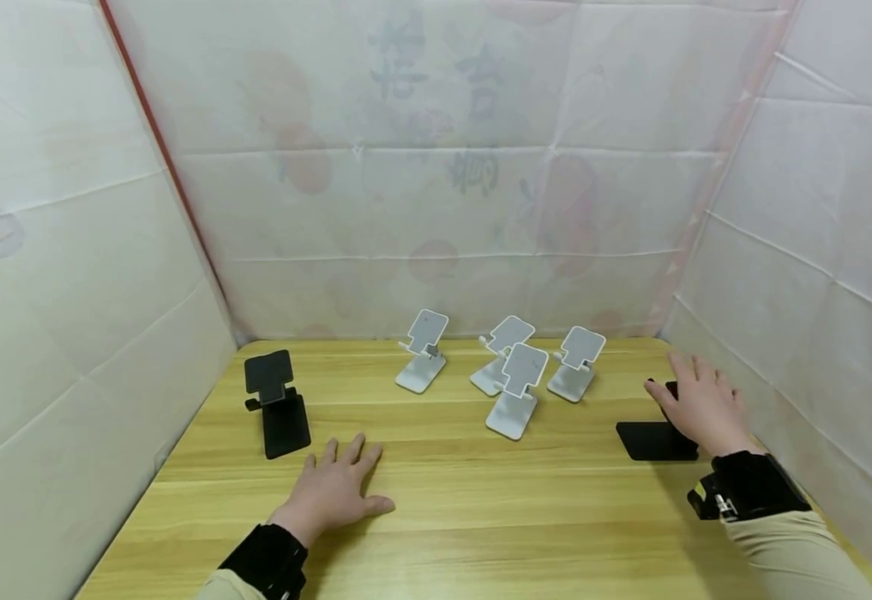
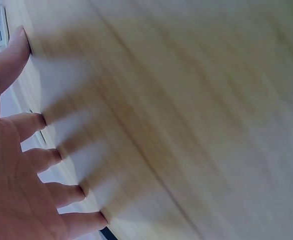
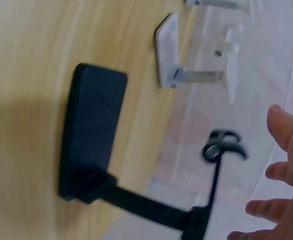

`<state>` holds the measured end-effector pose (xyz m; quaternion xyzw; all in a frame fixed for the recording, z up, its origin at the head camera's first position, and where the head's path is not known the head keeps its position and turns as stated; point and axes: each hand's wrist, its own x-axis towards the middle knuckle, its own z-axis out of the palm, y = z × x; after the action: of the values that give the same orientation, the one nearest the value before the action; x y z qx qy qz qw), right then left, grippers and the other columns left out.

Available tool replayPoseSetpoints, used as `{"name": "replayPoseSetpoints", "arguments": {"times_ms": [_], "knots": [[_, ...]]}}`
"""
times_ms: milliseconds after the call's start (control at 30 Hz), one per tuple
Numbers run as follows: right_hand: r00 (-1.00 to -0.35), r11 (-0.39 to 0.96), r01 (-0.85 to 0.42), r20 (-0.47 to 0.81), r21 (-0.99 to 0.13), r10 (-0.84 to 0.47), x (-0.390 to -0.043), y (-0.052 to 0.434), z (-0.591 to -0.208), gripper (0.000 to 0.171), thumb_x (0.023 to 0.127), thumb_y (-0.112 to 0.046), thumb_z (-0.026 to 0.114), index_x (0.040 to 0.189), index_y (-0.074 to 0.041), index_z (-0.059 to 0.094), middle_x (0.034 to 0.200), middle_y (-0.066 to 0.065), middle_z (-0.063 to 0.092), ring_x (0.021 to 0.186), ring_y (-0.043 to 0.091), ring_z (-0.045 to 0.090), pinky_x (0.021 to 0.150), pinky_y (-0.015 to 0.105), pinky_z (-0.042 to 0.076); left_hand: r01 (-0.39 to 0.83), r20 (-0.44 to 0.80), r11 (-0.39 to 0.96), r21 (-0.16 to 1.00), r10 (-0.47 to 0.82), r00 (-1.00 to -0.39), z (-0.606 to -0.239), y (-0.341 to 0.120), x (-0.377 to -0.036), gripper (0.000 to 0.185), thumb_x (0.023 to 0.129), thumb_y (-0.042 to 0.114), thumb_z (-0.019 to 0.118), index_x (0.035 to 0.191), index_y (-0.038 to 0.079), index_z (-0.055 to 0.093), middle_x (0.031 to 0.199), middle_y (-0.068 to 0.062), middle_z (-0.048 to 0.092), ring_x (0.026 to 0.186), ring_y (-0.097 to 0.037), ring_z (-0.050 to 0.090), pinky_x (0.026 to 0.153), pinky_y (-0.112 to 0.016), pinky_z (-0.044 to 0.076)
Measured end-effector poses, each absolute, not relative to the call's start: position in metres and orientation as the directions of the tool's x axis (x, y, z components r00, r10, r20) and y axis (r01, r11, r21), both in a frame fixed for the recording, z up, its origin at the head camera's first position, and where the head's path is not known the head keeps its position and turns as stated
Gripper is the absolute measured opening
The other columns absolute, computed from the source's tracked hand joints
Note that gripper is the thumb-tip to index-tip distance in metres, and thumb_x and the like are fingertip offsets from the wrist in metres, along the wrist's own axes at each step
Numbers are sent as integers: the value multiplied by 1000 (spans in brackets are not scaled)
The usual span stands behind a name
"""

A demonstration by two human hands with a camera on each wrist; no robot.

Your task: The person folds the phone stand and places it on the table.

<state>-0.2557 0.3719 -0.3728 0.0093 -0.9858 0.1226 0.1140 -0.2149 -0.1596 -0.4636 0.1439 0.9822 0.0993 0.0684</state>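
My left hand (image 1: 334,492) is spread on the wooden table, its fingertips (image 2: 94,220) down on the surface and nothing in its grasp. Ahead of it and to the left stands a black phone stand (image 1: 286,427), unfolded with its back plate raised. On the right side, my right hand (image 1: 706,407) hovers over a second black phone stand (image 1: 652,442) and hides part of its upper plate in the head view. The right wrist view shows this stand's base (image 3: 94,117) flat on the table and its arm upright, with the fingers (image 3: 271,210) apart from it.
Several white phone stands stand unfolded toward the back, the nearest (image 1: 511,415) in front of the others, one further left (image 1: 421,372) and one to the right (image 1: 571,382). Pale cloth walls (image 1: 436,208) enclose the wooden table (image 1: 481,517) at the back and sides.
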Motion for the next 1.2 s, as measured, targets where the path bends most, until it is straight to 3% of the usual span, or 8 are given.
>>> {"name": "replayPoseSetpoints", "arguments": {"times_ms": [133, 333, 667, 867, 1000, 1200], "knots": [[-969, 965, -15, 242, -261, 51, -250, 385, -380, 71, 109, -47, 42, 155, 5, 28, 145, 46, 25, 128, 70, 22, 98, 85, 19, 273, -99, 938, 214, 299, -949, -462, -159, -215, 93, 85, 75, 63, 157, 20, 43, 163, -18, 34, 144, -59, 28, 108, -82, 25], [-956, 973, 11, 281, -232, 78, -245, 401, -394, 54, 109, -29, 46, 139, 16, 44, 130, 45, 40, 114, 65, 38, 95, 78, 32, 281, -104, 938, 202, 306, -946, -461, -157, -215, 93, 85, 75, 62, 158, 20, 42, 164, -17, 33, 144, -59, 29, 108, -82, 27], [-976, 913, 124, 117, -390, 182, -249, 413, -396, 91, 108, -52, 39, 151, 23, 10, 140, 53, 26, 121, 70, 33, 97, 77, 34, 278, -106, 941, 195, 302, -947, -464, -157, -215, 93, 85, 75, 62, 158, 21, 42, 164, -17, 33, 144, -58, 29, 108, -82, 27], [-960, 850, 234, 25, -473, 278, -249, 415, -395, 104, 103, -64, 39, 149, 25, 13, 140, 52, 28, 119, 68, 38, 91, 72, 41, 273, -109, 940, 204, 298, -948, -463, -158, -214, 92, 86, 74, 62, 158, 21, 43, 164, -17, 33, 144, -58, 29, 108, -82, 27], [-952, 828, 254, 24, -500, 306, -248, 416, -396, 105, 101, -65, 41, 145, 27, 19, 129, 49, 39, 109, 63, 47, 82, 64, 45, 274, -110, 938, 212, 302, -947, -462, -158, -214, 91, 86, 74, 63, 157, 20, 43, 164, -18, 33, 144, -58, 29, 108, -82, 27], [-963, 821, 197, 53, -536, 265, -247, 415, -395, 102, 103, -62, 43, 148, 26, 15, 94, 32, 65, 86, 45, 65, 91, 68, 42, 270, -119, 937, 220, 301, -946, -462, -158, -215, 92, 86, 73, 63, 158, 20, 43, 164, -18, 33, 144, -59, 28, 108, -83, 26]]}}
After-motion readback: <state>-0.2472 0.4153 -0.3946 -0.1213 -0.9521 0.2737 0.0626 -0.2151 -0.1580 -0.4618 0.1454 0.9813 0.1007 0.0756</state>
